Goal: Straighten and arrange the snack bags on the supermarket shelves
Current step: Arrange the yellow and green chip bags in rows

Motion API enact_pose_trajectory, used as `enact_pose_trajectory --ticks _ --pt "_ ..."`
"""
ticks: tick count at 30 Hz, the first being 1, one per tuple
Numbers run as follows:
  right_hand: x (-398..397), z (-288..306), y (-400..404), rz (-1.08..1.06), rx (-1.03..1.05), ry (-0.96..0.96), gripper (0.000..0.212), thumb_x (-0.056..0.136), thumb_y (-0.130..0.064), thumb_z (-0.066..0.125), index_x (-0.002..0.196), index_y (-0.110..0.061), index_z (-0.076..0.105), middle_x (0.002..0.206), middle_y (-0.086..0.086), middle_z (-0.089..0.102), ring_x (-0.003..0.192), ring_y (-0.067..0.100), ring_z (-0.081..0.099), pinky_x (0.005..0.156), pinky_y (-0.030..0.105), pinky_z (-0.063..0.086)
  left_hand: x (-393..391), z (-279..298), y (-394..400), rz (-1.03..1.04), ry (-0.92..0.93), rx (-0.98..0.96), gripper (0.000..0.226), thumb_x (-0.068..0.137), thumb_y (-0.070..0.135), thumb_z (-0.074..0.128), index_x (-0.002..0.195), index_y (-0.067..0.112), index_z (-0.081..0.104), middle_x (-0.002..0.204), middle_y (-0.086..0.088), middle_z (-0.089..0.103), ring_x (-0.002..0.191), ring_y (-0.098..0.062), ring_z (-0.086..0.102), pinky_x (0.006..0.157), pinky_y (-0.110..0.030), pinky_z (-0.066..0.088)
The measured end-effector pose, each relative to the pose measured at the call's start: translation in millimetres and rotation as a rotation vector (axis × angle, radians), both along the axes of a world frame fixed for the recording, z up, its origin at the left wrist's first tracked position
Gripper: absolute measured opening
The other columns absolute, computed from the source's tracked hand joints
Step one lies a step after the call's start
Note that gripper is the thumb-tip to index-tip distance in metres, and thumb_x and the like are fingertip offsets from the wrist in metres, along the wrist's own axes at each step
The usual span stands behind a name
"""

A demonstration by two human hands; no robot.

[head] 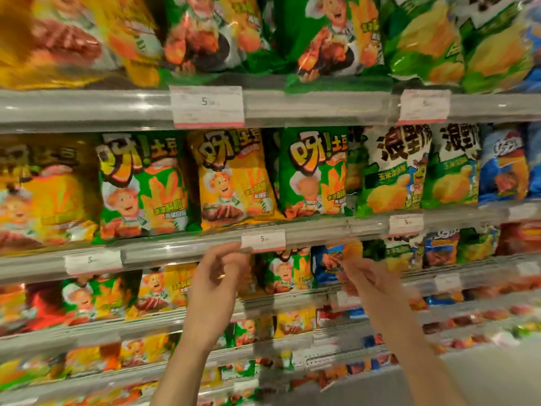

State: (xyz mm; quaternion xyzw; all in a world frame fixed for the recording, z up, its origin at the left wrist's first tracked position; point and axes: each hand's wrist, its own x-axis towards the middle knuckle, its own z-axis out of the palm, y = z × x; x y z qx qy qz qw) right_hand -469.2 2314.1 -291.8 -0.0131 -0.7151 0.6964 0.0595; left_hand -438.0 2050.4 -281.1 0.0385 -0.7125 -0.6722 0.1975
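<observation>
Below the price tag on the shelf rail, a left hand and right hand hover, fingers loosely curled, empty; snack bags stand just behind them.

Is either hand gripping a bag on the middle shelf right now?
No: the left hand and right hand are both below that shelf's rail, holding no bag there.

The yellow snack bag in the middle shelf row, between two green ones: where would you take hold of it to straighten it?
I would pinch the yellow snack bag at its flat top seam, coming from the open aisle side. It stands tilted with its puffed body leaning right, and green bags crowd both flanks, so only the top edge is free. Both the left hand and right hand are lower, at the shelf below.
</observation>
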Motion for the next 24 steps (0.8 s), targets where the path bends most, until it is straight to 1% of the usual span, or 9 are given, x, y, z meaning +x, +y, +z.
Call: enact_pose_trajectory --ticks 4,7,9,11,14,18,20,22,24 --pt "-2 5 -9 -0.01 0.031 0.013 0.011 0.097 -0.02 0.065 0.095 -0.02 0.076 0.082 -0.001 0.077 0.074 0.009 0.072 0.066 0.015 0.056 4 -1 -11 0.007 -0.003 0.008 0.015 0.102 0.026 0.061 0.108 0.037 0.069 0.099 0.012 0.076 0.095 -0.007 0.071 0.08 -0.025 0.05" --pt "-11 8 -15 0.009 0.093 0.036 0.012 0.099 -0.016 0.063 0.097 -0.016 0.075 0.085 0.002 0.078 0.078 0.015 0.073 0.069 0.019 0.059 4 5 -18 0.033 -0.002 -0.03 0.014 0.102 0.029 0.061 0.112 0.036 0.069 0.099 0.013 0.077 0.092 0.0 0.069 0.071 -0.019 0.052" --pt "-16 9 -20 0.036 0.141 0.077 0.015 0.1 -0.015 0.063 0.092 -0.018 0.075 0.081 0.0 0.077 0.075 0.013 0.072 0.07 0.02 0.058 3 12 -21 0.054 -0.003 -0.061 0.013 0.102 0.032 0.061 0.112 0.037 0.068 0.099 0.014 0.076 0.092 -0.001 0.07 0.07 -0.023 0.056" --pt "-22 11 -25 0.048 0.188 0.12 0.019 0.1 -0.015 0.063 0.086 -0.02 0.075 0.076 -0.002 0.076 0.07 0.011 0.071 0.068 0.017 0.056 2 17 -23 0.081 0.011 -0.085 0.014 0.102 0.033 0.06 0.114 0.036 0.066 0.098 0.015 0.076 0.093 -0.003 0.071 0.076 -0.027 0.058" --pt "-30 13 -33 0.06 0.239 0.135 0.018 0.099 -0.02 0.064 0.084 -0.021 0.076 0.073 -0.001 0.074 0.07 0.016 0.07 0.067 0.021 0.055 2 21 -31 0.099 0.019 -0.118 0.014 0.102 0.033 0.06 0.115 0.035 0.066 0.101 0.018 0.075 0.097 -0.001 0.07 0.083 -0.027 0.055" --pt "-32 14 -52 0.087 0.301 0.139 0.015 0.098 -0.034 0.063 0.087 -0.031 0.073 0.073 -0.003 0.074 0.073 0.024 0.069 0.068 0.032 0.051 2 28 -54 0.163 0.058 -0.176 0.012 0.1 0.032 0.063 0.109 0.04 0.067 0.102 0.029 0.07 0.1 0.004 0.066 0.077 -0.01 0.049" --pt "-33 21 -63 0.077 0.335 0.144 0.016 0.099 -0.031 0.062 0.087 -0.033 0.072 0.076 -0.012 0.075 0.076 0.016 0.071 0.072 0.033 0.052 -3 33 -65 0.181 0.08 -0.181 0.013 0.1 0.032 0.063 0.11 0.039 0.067 0.102 0.029 0.068 0.101 0.005 0.063 0.078 -0.01 0.048" --pt "-32 27 -76 0.044 0.322 0.173 0.02 0.1 -0.021 0.061 0.086 -0.032 0.072 0.077 -0.022 0.073 0.074 0.0 0.067 0.074 0.029 0.051 -7 39 -76 0.181 0.106 -0.218 0.015 0.099 0.031 0.064 0.113 0.037 0.066 0.105 0.024 0.068 0.103 0.006 0.061 0.083 -0.02 0.05" --pt "-31 36 -93 0.004 0.294 0.218 0.022 0.1 -0.013 0.062 0.09 -0.029 0.072 0.079 -0.029 0.072 0.075 -0.009 0.065 0.07 0.01 0.047 -12 48 -91 0.184 0.155 -0.328 0.016 0.098 0.03 0.065 0.114 0.033 0.065 0.109 0.017 0.065 0.101 0.005 0.059 0.084 -0.023 0.049"
